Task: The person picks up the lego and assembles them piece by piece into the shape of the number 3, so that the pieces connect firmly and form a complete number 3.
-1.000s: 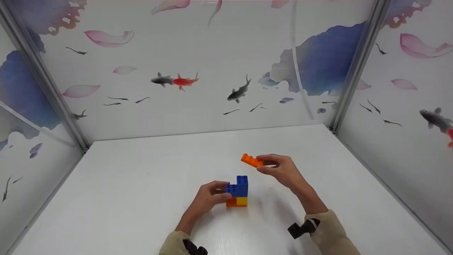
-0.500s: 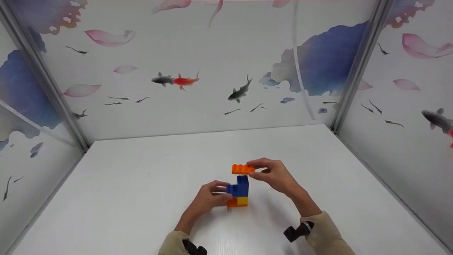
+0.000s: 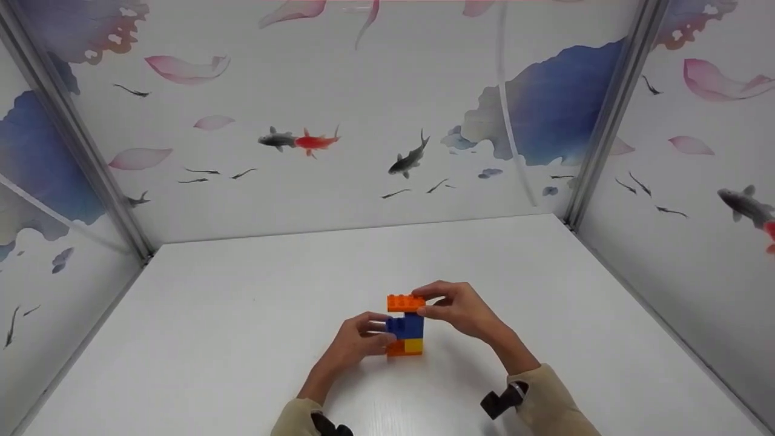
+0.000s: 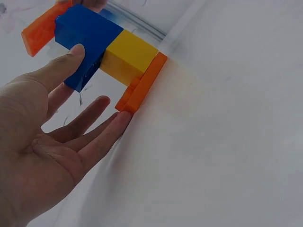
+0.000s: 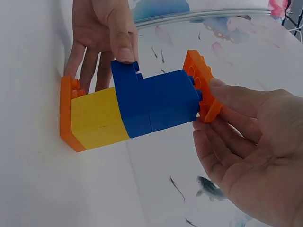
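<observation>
A small tower of toy building bricks stands on the white table. At its base lies a thin orange brick [image 4: 147, 85], with a yellow brick [image 5: 99, 118] on one end. Two blue bricks [image 5: 163, 101] rise above the yellow one, the lower reaching out to the left. My left hand [image 3: 354, 339] pinches this overhanging blue end, and a lower finger touches the base brick. Between thumb and fingers, my right hand [image 3: 463, 309] holds another thin orange brick [image 3: 401, 303] at the top blue brick's studs. Whether it is fully seated I cannot tell.
The white table [image 3: 242, 333] spreads around the tower. White panels printed with fish and petals [image 3: 303, 139] enclose it at the back and both sides, with metal posts [image 3: 611, 115] at the corners.
My right hand has brought the thin orange brick left and down, from beyond the tower onto its top, levelling it on the way. The left hand keeps its hold on the lower blue brick.
</observation>
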{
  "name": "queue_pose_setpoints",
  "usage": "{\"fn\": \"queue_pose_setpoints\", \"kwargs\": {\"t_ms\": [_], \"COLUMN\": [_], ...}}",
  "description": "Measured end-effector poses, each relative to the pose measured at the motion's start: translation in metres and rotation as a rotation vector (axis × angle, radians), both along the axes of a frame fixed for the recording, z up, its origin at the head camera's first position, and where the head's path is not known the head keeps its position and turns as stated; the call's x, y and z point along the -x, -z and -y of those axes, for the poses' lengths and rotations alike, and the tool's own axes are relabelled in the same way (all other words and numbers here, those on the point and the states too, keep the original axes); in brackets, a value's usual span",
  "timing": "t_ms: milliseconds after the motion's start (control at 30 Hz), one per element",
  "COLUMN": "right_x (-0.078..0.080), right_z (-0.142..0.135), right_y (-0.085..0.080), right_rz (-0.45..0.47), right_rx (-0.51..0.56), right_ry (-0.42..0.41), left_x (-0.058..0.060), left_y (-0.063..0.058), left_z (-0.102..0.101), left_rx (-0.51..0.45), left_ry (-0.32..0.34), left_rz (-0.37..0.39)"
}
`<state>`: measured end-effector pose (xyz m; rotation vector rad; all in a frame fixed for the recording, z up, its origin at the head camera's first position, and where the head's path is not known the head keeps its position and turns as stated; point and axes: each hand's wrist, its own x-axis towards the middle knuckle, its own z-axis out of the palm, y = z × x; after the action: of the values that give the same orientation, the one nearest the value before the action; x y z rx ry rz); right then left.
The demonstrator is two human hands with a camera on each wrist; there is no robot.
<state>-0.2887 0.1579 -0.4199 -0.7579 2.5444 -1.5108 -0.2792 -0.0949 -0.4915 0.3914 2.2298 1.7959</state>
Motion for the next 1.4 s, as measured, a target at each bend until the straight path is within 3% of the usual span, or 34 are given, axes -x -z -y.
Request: {"fn": "queue_pose_setpoints", "kwargs": {"t_ms": [367, 900, 1400], "right_x": [0.001, 0.004, 0.006], "right_z": [0.001, 0.004, 0.007], "right_y": [0.003, 0.012, 0.016], "right_rz": [-0.007, 0.026, 0.042], "right_rx": [-0.008, 0.091, 0.053], "right_ry": [-0.014, 0.009, 0.016], "left_x": [-0.001, -0.001, -0.002], "left_y": [-0.001, 0.001, 0.002], "left_z": [-0.001, -0.001, 0.001], "left_rx": [-0.005, -0.023, -0.015], "left_ry": [0.005, 0.010, 0.021], "left_rz": [0.001, -0.002, -0.029]}}
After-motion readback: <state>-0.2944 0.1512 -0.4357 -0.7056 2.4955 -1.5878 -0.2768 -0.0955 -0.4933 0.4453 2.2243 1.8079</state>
